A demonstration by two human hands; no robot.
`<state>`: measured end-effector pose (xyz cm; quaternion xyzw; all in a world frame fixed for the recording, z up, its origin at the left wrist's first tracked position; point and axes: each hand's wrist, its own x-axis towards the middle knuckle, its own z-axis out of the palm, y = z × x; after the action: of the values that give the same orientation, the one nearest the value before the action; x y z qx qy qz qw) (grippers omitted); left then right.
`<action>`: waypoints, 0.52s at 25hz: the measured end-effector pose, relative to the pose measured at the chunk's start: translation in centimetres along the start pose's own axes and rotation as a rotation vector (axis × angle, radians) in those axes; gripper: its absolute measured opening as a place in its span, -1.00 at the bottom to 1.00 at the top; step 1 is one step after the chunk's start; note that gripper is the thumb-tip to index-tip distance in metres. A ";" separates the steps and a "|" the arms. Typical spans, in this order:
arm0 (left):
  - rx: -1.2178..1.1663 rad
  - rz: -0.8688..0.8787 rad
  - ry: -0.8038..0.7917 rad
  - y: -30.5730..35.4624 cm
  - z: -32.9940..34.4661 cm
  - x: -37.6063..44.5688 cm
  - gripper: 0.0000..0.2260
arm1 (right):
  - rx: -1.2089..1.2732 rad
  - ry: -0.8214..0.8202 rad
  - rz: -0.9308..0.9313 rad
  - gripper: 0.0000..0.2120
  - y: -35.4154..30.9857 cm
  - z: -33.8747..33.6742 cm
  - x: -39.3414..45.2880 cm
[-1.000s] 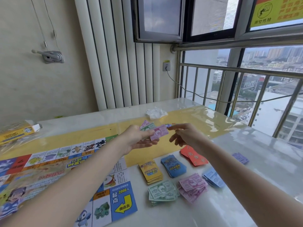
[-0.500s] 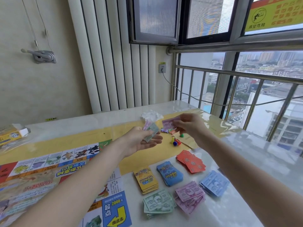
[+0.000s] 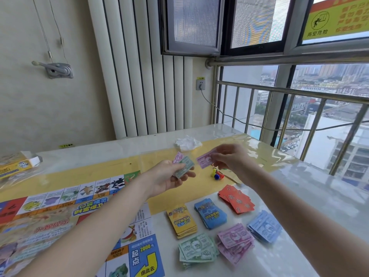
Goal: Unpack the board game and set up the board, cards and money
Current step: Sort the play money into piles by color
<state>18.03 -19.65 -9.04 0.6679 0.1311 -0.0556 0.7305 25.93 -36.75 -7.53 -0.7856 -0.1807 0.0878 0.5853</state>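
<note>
My left hand (image 3: 169,177) holds a small stack of play money (image 3: 183,164), a green note on top and a pink one behind. My right hand (image 3: 229,158) pinches a single pink note (image 3: 204,161) just right of that stack. The game board (image 3: 65,216) lies unfolded at the left. On the table lie a yellow card deck (image 3: 181,219), a blue card deck (image 3: 210,213) and red cards (image 3: 236,198). In front of them are piles of green notes (image 3: 196,249), pink notes (image 3: 235,240) and blue notes (image 3: 264,226).
Small coloured pawns (image 3: 216,174) sit under my right hand. A crumpled white wrapper (image 3: 187,143) lies further back. The yellow game box (image 3: 15,166) rests at the far left. A clear plastic sheet covers the table (image 3: 319,196); a railing and window stand at the right.
My right hand has pulled a pink note off the stack in my left hand and drawn it a little to the right. My head has tilted up slightly.
</note>
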 end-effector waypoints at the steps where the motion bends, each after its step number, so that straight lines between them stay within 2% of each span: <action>1: -0.017 -0.010 -0.022 0.0 0.0 0.0 -0.78 | 0.022 -0.027 0.001 -0.91 0.1 0.1 -0.1; 5: -0.071 -0.034 -0.113 0.1 0.2 -0.6 -0.79 | -0.042 -0.161 -0.001 -0.96 0.3 0.7 -0.5; 10: 0.103 -0.027 -0.122 0.1 -0.3 -1.1 -0.70 | 0.044 -0.248 0.014 -0.91 0.8 0.7 -1.1; 13: 0.145 -0.027 -0.115 -0.2 -0.5 -1.1 -0.72 | 0.058 -0.269 0.029 -0.92 1.0 0.6 -1.3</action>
<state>16.84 -19.24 -8.94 0.7129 0.0936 -0.1132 0.6857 24.71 -37.01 -8.77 -0.7520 -0.2435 0.2059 0.5769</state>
